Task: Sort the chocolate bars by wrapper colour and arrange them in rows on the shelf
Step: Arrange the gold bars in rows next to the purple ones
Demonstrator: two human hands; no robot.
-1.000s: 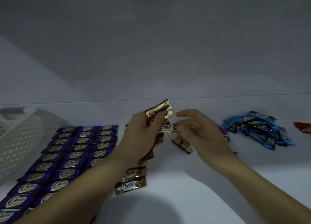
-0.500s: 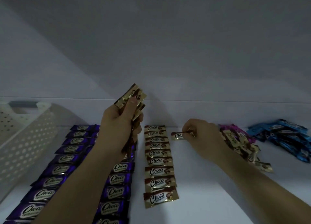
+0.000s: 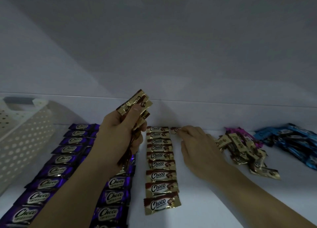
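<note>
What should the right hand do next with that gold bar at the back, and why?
Probably set it flat and let go. The right hand pinches the gold bar beside the far end of the gold row, where a second row would start; the left hand holds a bunch more.

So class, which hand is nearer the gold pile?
Right. The right hand, pinching a gold bar, lies beside the gold pile; the left hand holds gold bars further left.

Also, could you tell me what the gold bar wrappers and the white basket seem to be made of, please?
Gold wrappers: likely metallised foil film, glossy, with crimped ends catching light. Basket: probably moulded plastic, matte off-white, with regular punched holes.
</note>
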